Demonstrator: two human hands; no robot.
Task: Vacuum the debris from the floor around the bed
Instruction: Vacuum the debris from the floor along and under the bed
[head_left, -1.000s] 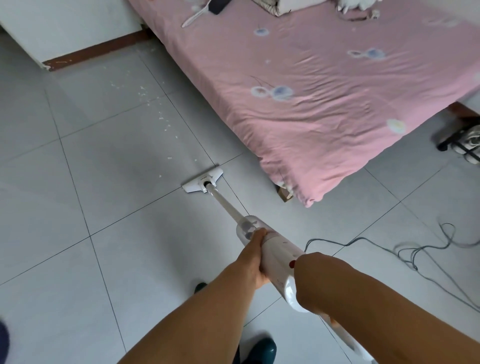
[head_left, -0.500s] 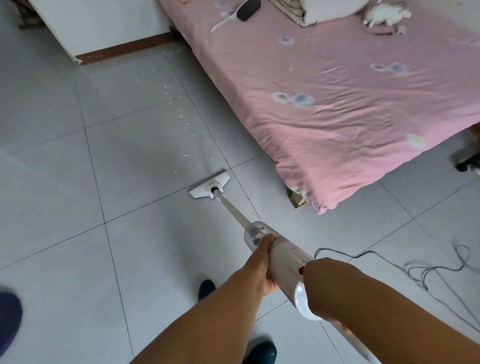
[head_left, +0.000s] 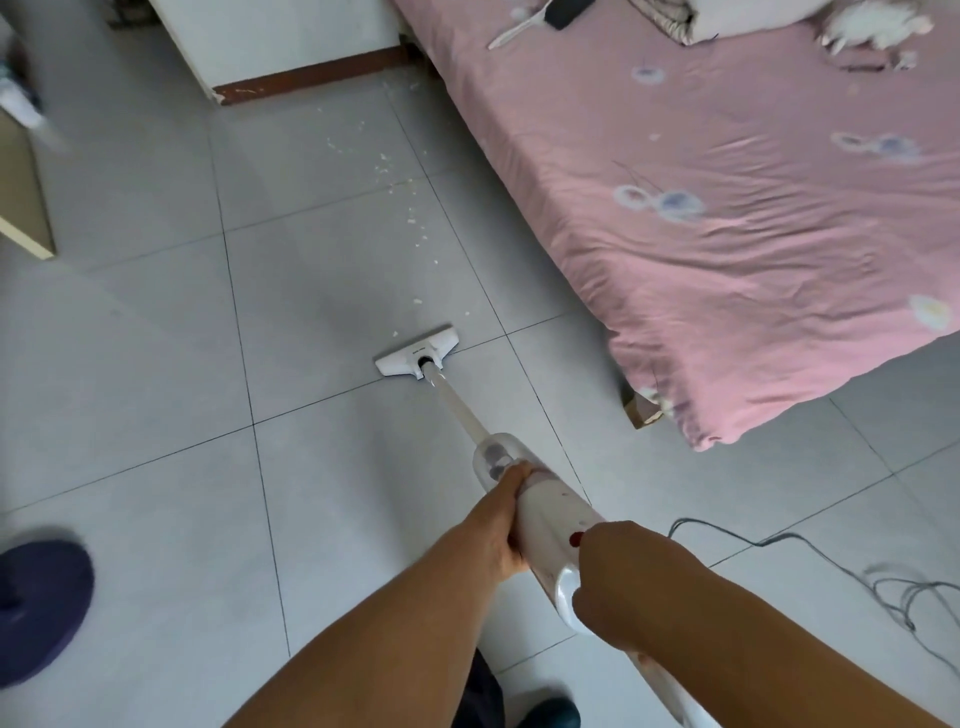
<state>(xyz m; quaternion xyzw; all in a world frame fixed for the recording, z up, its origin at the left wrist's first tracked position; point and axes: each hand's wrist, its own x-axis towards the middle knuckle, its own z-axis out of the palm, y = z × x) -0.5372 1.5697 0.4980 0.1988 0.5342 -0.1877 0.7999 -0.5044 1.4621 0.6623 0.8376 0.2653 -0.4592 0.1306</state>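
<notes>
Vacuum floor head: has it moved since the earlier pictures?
Yes. The vacuum floor head has shifted left, away from the bed; its right end no longer meets the lengthwise grout line.

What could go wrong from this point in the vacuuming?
The loose cable coils on the floor to the person's right; a step could catch it. The debris trails away alongside the bed, so the vacuum head may snag the hanging sheet or miss flecks near the skirting.
</notes>
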